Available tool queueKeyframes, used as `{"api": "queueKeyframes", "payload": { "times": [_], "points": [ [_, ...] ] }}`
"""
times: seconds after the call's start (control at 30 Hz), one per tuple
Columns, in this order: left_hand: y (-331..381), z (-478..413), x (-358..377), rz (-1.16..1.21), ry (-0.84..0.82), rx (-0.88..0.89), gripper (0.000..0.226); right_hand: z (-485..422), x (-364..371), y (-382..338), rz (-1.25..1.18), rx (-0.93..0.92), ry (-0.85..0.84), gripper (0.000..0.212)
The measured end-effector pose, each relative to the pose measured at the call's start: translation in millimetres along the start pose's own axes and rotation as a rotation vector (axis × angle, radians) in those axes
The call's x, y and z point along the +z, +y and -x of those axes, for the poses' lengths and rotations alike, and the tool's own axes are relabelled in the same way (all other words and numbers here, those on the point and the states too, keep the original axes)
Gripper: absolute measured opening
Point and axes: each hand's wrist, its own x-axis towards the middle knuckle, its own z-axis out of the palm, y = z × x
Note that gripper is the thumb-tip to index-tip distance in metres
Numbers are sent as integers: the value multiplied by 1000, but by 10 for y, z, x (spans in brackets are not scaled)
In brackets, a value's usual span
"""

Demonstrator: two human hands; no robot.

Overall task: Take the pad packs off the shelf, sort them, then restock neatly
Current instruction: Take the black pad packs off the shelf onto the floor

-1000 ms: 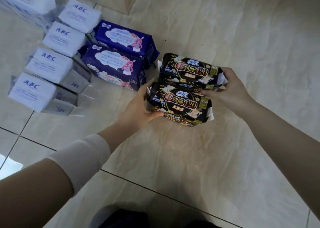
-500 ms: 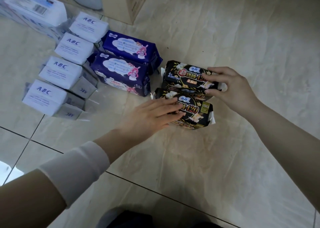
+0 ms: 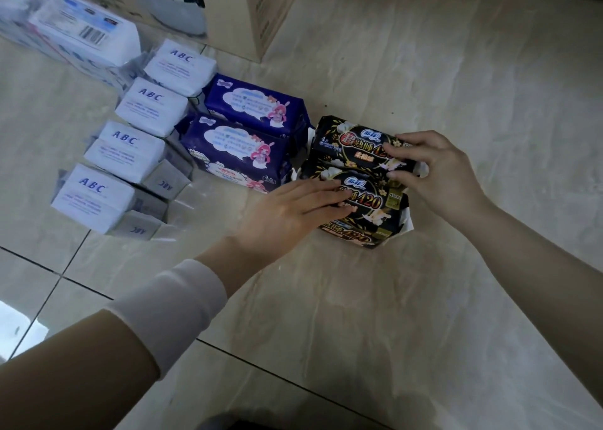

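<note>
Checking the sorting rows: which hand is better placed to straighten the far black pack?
Likely right: the right hand grips the far black pack; the left hand lies flat on the near black pack.

glossy plastic black packs point(image 3: 350, 155), polished floor tiles point(image 3: 424, 70), cardboard box point(image 3: 261, 12)

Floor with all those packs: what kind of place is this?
Probably a shop's back room or storage corner, though I can't be sure. White ABC packs, blue packs and black packs lie sorted in rows on the tiled floor, with a cardboard box behind.
</note>
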Motion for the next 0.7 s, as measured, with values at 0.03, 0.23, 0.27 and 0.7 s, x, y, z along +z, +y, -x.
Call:
{"api": "queueKeyframes", "payload": {
  "times": [0.03, 0.23, 0.27, 0.7],
  "points": [
    [-2, 21, 0, -5, 10, -6, 30, -14, 6, 0, 4, -4, -5, 41],
    [-32, 74, -1, -43, 62, -36, 25, -21, 58, 9, 11, -25, 3, 39],
    [-37, 78, 4, -44, 61, -37, 24, -12, 65, 3, 1, -23, 2, 38],
    [-70, 79, 35, -53, 62, -8, 27, 35, 115, -42, -38, 8, -11, 31]
  ]
}}
